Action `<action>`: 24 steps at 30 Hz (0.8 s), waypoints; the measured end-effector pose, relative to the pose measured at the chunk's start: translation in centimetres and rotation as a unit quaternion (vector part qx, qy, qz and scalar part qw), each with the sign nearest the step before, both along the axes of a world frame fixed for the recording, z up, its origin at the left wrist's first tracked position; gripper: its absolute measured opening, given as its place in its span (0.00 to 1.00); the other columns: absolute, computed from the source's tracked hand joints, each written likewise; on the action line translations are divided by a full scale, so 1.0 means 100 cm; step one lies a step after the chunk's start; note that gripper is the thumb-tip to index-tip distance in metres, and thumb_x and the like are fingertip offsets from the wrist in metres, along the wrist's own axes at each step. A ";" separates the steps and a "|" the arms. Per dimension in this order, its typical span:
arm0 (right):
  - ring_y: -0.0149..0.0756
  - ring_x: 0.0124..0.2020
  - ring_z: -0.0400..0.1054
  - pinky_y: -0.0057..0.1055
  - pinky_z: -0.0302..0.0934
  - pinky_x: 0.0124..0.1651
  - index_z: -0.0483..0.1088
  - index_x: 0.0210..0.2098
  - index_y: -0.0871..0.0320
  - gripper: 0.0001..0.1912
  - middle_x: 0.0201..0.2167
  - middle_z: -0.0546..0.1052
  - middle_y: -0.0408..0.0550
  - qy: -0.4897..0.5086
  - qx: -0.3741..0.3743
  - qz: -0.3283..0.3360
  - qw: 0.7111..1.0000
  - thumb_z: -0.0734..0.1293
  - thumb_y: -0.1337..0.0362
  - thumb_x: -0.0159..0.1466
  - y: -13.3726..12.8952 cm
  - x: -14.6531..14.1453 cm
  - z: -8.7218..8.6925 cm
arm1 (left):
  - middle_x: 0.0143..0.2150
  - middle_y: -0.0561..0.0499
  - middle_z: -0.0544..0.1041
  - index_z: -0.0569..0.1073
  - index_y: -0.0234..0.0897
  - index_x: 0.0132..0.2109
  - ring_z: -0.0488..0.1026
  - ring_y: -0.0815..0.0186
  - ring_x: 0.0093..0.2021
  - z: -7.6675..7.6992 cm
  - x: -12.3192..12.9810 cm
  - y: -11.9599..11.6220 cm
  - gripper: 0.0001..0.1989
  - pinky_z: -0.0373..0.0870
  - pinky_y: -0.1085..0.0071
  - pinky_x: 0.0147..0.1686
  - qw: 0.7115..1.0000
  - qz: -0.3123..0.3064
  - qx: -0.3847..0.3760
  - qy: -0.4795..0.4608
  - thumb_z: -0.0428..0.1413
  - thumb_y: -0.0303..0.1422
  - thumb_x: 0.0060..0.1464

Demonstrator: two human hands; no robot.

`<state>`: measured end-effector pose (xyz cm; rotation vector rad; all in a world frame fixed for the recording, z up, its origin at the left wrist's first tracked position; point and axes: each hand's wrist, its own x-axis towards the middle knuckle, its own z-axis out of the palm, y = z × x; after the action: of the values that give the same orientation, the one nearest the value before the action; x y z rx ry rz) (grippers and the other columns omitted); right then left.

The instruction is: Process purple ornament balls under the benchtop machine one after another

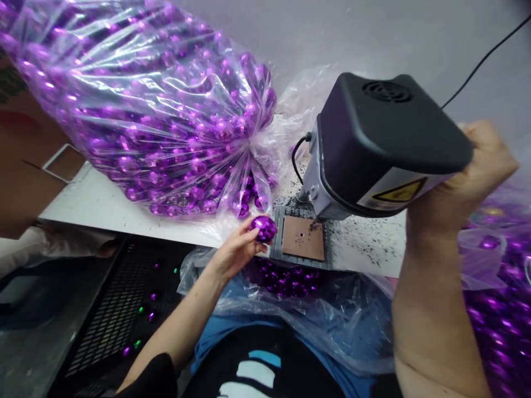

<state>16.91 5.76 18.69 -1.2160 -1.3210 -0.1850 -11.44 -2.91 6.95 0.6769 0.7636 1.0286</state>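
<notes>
Between the fingers and thumb of my left hand (238,249) is a shiny purple ball (264,229), just left of a brown square board (305,237) with a small hole in it. The board lies on the grey slotted metal base (279,235) of a bench machine. Above it rises the machine's black housing (398,127), with a round vent and a yellow warning label. My right hand (485,160) is curled at the housing's right side; its fingers and whatever they grip are mostly hidden behind the housing.
A big clear bag (166,121) of purple balls fills the left of the white table (95,202). Dark shavings (369,243) litter the tabletop. An open plastic bag (340,326) with purple balls rests at my lap. A black crate (112,309) stands lower left; more purple balls (501,320) are at right.
</notes>
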 end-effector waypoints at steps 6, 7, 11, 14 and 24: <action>0.16 0.24 0.44 0.24 0.38 0.29 0.54 0.23 0.64 0.22 0.19 0.51 0.39 0.000 -0.008 0.012 1.000 0.58 0.53 0.66 0.000 0.001 0.000 | 0.49 0.44 0.76 0.69 0.40 0.57 0.77 0.66 0.38 -0.031 0.030 0.000 0.25 0.70 0.71 0.36 0.989 -0.057 -0.072 -0.115 0.62 0.38 0.54; 0.16 0.24 0.44 0.24 0.38 0.29 0.53 0.23 0.64 0.22 0.19 0.51 0.39 0.006 -0.008 0.019 1.000 0.58 0.54 0.65 0.000 0.001 0.000 | 0.50 0.44 0.76 0.68 0.41 0.58 0.77 0.65 0.39 -0.032 0.032 0.001 0.25 0.71 0.71 0.37 0.988 -0.057 -0.072 -0.121 0.62 0.40 0.54; 0.15 0.24 0.43 0.24 0.37 0.30 0.50 0.22 0.64 0.22 0.19 0.50 0.39 0.021 -0.002 0.033 0.999 0.60 0.56 0.64 0.000 -0.001 0.001 | 0.48 0.45 0.76 0.69 0.41 0.58 0.77 0.65 0.39 -0.031 0.034 0.004 0.24 0.71 0.73 0.34 0.994 -0.049 -0.047 -0.084 0.59 0.43 0.57; 0.15 0.24 0.43 0.23 0.36 0.30 0.49 0.22 0.63 0.22 0.19 0.49 0.39 0.017 0.000 0.031 0.999 0.59 0.55 0.65 -0.001 -0.003 0.002 | 0.46 0.47 0.76 0.70 0.39 0.56 0.76 0.66 0.40 -0.030 0.036 0.005 0.22 0.72 0.75 0.33 0.999 -0.025 -0.020 -0.018 0.63 0.36 0.55; 0.15 0.26 0.43 0.23 0.38 0.32 0.51 0.24 0.64 0.22 0.20 0.50 0.39 0.013 -0.016 0.010 1.000 0.56 0.54 0.66 -0.004 -0.006 0.004 | 0.45 0.46 0.77 0.68 0.43 0.58 0.80 0.60 0.39 -0.036 0.035 0.004 0.25 0.71 0.75 0.28 0.993 -0.035 -0.069 -0.092 0.61 0.45 0.56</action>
<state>16.33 5.40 19.10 -1.2280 -1.3171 -0.1343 -7.92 -2.49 3.40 0.4793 0.6388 0.9508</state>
